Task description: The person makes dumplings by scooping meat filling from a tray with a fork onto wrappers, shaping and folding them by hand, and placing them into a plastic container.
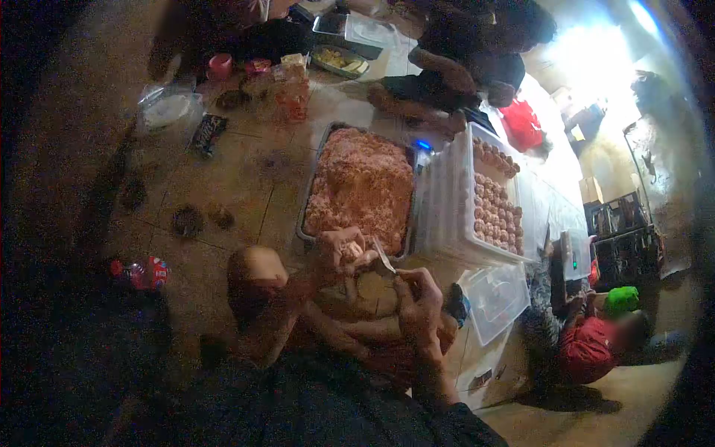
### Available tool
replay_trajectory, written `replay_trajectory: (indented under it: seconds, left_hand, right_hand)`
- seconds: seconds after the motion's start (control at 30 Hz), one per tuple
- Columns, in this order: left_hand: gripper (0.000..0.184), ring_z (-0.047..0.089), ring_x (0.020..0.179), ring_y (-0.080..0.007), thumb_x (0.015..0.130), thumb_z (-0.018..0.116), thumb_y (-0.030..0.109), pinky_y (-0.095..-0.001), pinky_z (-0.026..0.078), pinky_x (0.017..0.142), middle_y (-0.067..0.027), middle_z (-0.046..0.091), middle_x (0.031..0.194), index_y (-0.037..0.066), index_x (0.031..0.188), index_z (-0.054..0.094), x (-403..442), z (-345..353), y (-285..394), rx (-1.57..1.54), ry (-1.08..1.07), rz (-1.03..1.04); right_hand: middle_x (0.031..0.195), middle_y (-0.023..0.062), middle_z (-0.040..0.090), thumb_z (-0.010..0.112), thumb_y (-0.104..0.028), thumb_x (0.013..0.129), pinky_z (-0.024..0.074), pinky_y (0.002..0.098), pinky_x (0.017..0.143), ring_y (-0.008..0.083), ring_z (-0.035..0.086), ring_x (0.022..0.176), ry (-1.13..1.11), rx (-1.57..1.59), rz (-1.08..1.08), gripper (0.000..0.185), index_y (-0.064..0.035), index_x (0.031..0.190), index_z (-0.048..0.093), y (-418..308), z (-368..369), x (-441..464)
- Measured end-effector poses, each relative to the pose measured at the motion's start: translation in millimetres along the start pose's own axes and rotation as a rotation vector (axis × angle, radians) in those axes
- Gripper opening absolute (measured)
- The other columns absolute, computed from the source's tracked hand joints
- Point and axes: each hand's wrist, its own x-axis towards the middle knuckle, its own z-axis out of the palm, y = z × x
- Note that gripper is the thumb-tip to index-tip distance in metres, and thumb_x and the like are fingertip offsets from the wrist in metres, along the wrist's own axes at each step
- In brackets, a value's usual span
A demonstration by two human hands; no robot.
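Note:
My left hand is curled around a small lump of pinkish minced mixture, near the front edge of a dark-rimmed tray. That tray is heaped with crumbly pink mince. Between finger and thumb, my right hand grips a slim pale utensil, perhaps a spoon; its tip points at the lump, and I cannot tell if they touch. Right of the tray stands a stack of translucent plastic boxes. Rows of round mince balls fill much of the top box.
A clear lid lies to the right on the tiled floor. Several packets, a pink cup and an oval dish are at the far side. One person sits beyond the boxes; another in red is at right.

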Motion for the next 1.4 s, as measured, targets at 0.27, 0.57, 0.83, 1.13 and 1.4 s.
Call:
replay_trajectory:
  seconds: [0.27, 0.57, 0.83, 1.13, 1.4]
  left_hand:
    - [0.027, 0.063, 0.073, -0.0133, 0.083, 0.082, 0.025, -0.0307, 0.051, 0.062, -0.0033, 0.067, 0.085, 0.007, 0.094, 0.065, -3, -5, -3, -0.169, -0.174, -0.179]
    - [0.048, 0.064, 0.081, -0.0118, 0.075, 0.09, 0.03, -0.0309, 0.055, 0.07, -0.0039, 0.066, 0.088, 0.006, 0.104, 0.062, -28, -54, -38, 0.161, -0.466, -0.27]
    - [0.06, 0.059, 0.092, -0.0106, 0.087, 0.08, 0.036, -0.0262, 0.051, 0.08, -0.0048, 0.063, 0.104, 0.001, 0.128, 0.054, -28, -11, -43, -0.381, -0.301, -0.25]
    - [0.072, 0.053, 0.123, -0.0249, 0.095, 0.068, 0.042, -0.0356, 0.044, 0.103, -0.0116, 0.057, 0.131, -0.004, 0.144, 0.041, 26, 72, 37, -0.648, -0.354, -0.194]
    - [0.057, 0.06, 0.118, -0.0256, 0.096, 0.068, 0.034, -0.0409, 0.051, 0.1, -0.0134, 0.057, 0.133, -0.001, 0.137, 0.05, 1, -9, 6, -0.499, -0.348, -0.419]
  right_hand:
    - [0.088, 0.0099, 0.069, 0.064, -0.004, 0.094, 0.0508, 0.0302, 0.071, 0.0128, 0.065, 0.081, -0.033, -0.062, -0.104, 0.009, 0.0015, 0.102, 0.064, 21, 8, 3]
    - [0.102, 0.0198, 0.069, 0.064, -0.01, 0.09, 0.0544, 0.044, 0.087, 0.0324, 0.069, 0.097, -0.185, -0.716, -0.074, 0.017, -0.0022, 0.105, 0.067, 86, 17, 98]
    - [0.125, 0.0208, 0.061, 0.065, -0.018, 0.09, 0.0507, 0.0456, 0.093, 0.0395, 0.059, 0.115, -0.224, -0.089, -0.281, 0.04, -0.0033, 0.126, 0.058, 201, 63, 156]
    - [0.104, 0.0199, 0.06, 0.072, -0.022, 0.088, 0.05, 0.047, 0.089, 0.0409, 0.058, 0.104, -0.169, -0.334, -0.304, 0.045, 0.0009, 0.123, 0.055, 72, -53, 69]
    - [0.091, 0.0095, 0.071, 0.071, -0.02, 0.093, 0.054, 0.0288, 0.06, 0.0117, 0.065, 0.07, 0.131, -0.278, -0.034, 0.032, -0.0021, 0.118, 0.064, 50, -224, 90]
